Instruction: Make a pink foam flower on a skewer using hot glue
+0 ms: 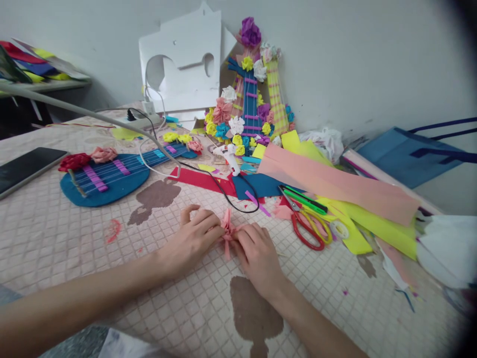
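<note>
Paper bundle [227, 229], small, pink, crinkled and gathered at its middle, sits between both hands, on the near side of the white plastic hot-glue gun [228, 153]. From my remote seat I see the left hand [197, 236] pinching one side in a narrow fingertip grip, and the right hand [259, 256] likewise on the other; one tuft stands up between them and one tail points down. I cannot tell whether that tail touches the pale quilted table cover [179, 308]. I judge the bundle nearly weightless, soft, hardly slippery and easily crushed or torn; I would grip its tight middle and spare the loose ends. Left of the gun lies a blue guitar-shaped cutout [130, 174] with strings; to its right, red-and-yellow-handled scissors [300, 215] and a long pink paper strip [335, 181].
</note>
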Demonstrator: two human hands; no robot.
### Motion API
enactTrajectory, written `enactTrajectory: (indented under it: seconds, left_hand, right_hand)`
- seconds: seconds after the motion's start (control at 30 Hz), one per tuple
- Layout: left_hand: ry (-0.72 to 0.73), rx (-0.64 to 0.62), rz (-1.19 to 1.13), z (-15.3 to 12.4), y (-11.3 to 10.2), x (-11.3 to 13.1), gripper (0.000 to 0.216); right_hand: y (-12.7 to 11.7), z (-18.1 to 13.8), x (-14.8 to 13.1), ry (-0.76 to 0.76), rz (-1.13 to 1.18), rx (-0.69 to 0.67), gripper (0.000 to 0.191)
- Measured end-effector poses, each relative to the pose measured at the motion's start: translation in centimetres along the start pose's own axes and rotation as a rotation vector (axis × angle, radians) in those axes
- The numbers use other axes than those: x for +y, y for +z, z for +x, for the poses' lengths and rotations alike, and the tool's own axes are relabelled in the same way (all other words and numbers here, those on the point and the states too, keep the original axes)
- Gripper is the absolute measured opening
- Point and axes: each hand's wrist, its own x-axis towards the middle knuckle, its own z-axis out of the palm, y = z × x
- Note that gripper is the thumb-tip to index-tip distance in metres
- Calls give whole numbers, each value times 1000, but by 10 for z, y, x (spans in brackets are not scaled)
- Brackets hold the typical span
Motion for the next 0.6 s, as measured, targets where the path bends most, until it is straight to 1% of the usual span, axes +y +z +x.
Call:
enactTrajectory:
  seconds: [0.1,0.2,0.4,0.6]
  left_hand:
    - [10,-20,37,0,0,0,22]
    - [4,-11,64,0,1,1,23]
    - [44,44,72,0,5,2,17]
    - [127,8,253,4,5,3,21]
  right_hand:
    - [1,-1,0,29,22,34,12]
    - [3,-2,2,43,24,49,10]
    - [3,-2,3,8,-48,-3,11]
    - [2,-2,1,12,-87,-30,11]
